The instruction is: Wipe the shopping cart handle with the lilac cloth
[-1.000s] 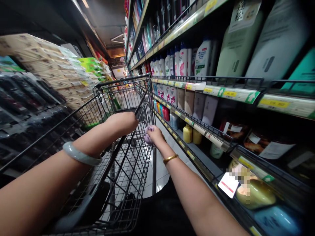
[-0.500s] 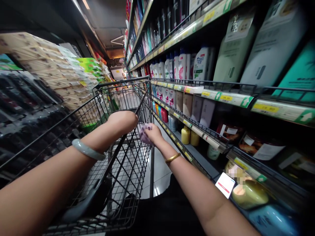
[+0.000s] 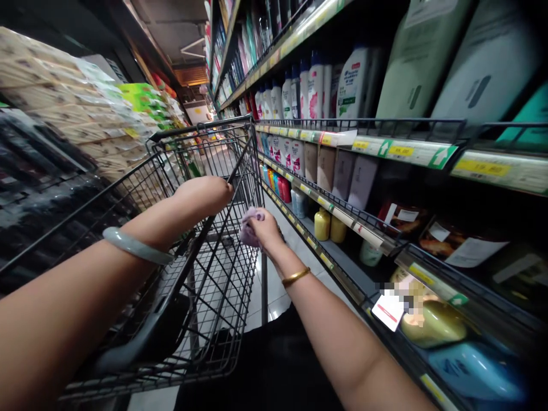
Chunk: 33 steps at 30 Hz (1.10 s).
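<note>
My left hand [image 3: 208,193], on the arm with a pale green bangle [image 3: 137,245], is at the top rail of a black wire shopping cart [image 3: 218,274]. Its fingers curl away from view, wrapped round the rail. Just to the right, my right hand [image 3: 266,228] pinches a crumpled purple cloth [image 3: 252,225] beside the cart's side. A gold bangle [image 3: 296,276] sits on that wrist. Inside the cart only its wire mesh shows, partly covered by my left arm.
Shelves with shampoo bottles [image 3: 315,85], price labels [image 3: 400,150] and jars line the right side. Stacked packages [image 3: 64,103] stand at the left. A white card with a red mark [image 3: 387,310] is at the lower right, near a gold bottle [image 3: 434,323].
The view has shifted slightly, so the cart and my left hand appear a little further left and higher. The purple cloth is still in my right hand, its folds changed.
</note>
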Tool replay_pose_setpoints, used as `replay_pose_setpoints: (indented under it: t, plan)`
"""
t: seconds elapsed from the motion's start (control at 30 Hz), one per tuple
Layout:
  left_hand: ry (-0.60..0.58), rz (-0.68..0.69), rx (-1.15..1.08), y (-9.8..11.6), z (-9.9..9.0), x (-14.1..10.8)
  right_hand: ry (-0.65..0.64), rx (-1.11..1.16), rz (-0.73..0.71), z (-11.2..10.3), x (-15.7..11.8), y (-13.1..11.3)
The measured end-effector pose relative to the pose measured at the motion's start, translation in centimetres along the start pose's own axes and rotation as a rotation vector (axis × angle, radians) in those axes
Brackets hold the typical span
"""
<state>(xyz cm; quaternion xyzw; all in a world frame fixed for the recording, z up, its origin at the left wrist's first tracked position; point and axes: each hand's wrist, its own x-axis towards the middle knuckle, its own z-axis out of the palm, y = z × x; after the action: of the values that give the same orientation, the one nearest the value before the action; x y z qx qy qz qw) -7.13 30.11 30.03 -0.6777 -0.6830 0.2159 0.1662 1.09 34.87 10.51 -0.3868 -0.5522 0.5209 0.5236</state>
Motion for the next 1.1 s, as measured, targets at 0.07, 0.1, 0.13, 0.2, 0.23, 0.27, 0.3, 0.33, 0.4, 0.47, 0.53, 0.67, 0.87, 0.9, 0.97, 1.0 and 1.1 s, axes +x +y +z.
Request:
replay_pose_setpoints:
  t: [0.07,0.1,0.13,0.2,0.23,0.27,0.3,0.33,0.4,0.47,0.53,0.67,0.87,0.9,0.97,1.0,1.1]
  plan:
    - [-0.015,0.014,0.011,0.2,-0.2,0.0,0.007,0.132,-0.084,0.1,-0.2,-2.6]
    - [-0.018,0.018,0.015,0.2,-0.3,0.1,-0.019,0.213,-0.151,0.1,-0.4,-3.8]
    - [-0.016,0.018,0.015,0.3,-0.3,0.1,-0.046,0.274,-0.214,0.1,-0.5,-4.6]
    - [-0.009,0.013,0.006,0.2,-0.1,0.3,-0.092,0.265,-0.245,0.0,-0.6,-4.6]
    - [-0.005,0.004,-0.005,0.1,0.1,0.5,-0.1,0.194,-0.196,-0.1,-0.5,-3.9]
    - [0.0,-0.009,-0.02,0.0,0.3,0.7,-0.099,0.107,-0.119,-0.2,-0.4,-2.9]
    - [0.004,-0.023,-0.037,-0.1,0.4,0.8,-0.092,0.022,-0.037,-0.4,-0.3,-1.8]
    - [0.009,-0.036,-0.055,-0.2,0.6,1.0,-0.085,-0.044,0.033,-0.5,-0.2,-0.9]
    - [0.018,-0.051,-0.083,-0.4,0.9,1.2,-0.068,-0.1,0.089,-0.8,-0.4,-0.1]
    - [0.026,-0.049,-0.099,-0.5,1.1,1.3,-0.056,-0.085,0.028,-1.0,-1.0,-1.1]
    - [0.038,-0.036,-0.104,-0.5,1.1,1.2,-0.054,-0.026,-0.145,-1.0,-1.8,-3.3]
    - [0.05,0.003,-0.111,-0.3,1.0,1.0,-0.054,-0.021,-0.443,-1.0,-2.5,-5.2]
    - [0.012,-0.063,-0.155,-0.1,0.8,1.1,-0.124,-0.429,0.086,-1.4,-1.6,2.0]
    - [0.007,-0.069,-0.159,-0.1,0.8,1.2,-0.117,-0.433,0.107,-1.3,-1.6,2.6]
    - [-0.002,-0.076,-0.168,-0.2,0.9,1.3,-0.102,-0.426,0.112,-0.9,-1.6,2.4]
    - [-0.003,-0.078,-0.174,-0.2,1.0,1.4,-0.089,-0.406,0.086,-0.7,-1.7,1.7]
    - [0.008,-0.074,-0.194,-0.4,1.2,1.7,-0.057,-0.267,-0.163,-0.3,-1.7,-0.9]
